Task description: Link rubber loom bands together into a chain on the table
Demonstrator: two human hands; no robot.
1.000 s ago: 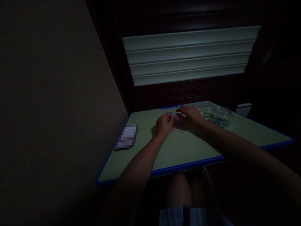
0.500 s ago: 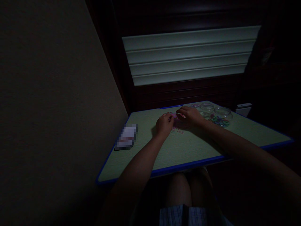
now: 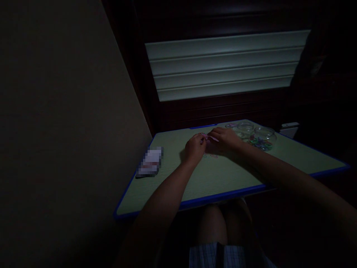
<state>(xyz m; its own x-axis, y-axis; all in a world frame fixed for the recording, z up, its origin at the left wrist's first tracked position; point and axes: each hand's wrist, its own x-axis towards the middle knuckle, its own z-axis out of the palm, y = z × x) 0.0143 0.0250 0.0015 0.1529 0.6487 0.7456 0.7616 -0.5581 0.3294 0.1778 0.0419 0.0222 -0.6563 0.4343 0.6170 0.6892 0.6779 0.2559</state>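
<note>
My left hand (image 3: pixel 194 146) is above the table with its fingers pinched on pink paper clips (image 3: pixel 205 137). Close beside it, my right hand (image 3: pixel 226 139) is bent over the same clips, thumb and fingertips closed on a thin pink piece that stretches between the hands. How the clips are joined is too dim and small to make out. Just below the hands a few loose coloured paper clips (image 3: pixel 214 156) lie on the light green table (image 3: pixel 223 173). My fingers partly hide what lies under them.
A clear round jar (image 3: pixel 264 136) with coloured clip-like pieces stands at the back right, beside another clear jar (image 3: pixel 245 128). Small pink pieces (image 3: pixel 231 125) lie behind my right hand. A blurred-out packet or phone-like item (image 3: pixel 150 162) lies at the left edge, near the wall (image 3: pixel 69 130).
My right hand has shifted slightly left and closed in on the pink paper clips, its fingers now nearer my left hand. My left hand is almost unmoved.
</note>
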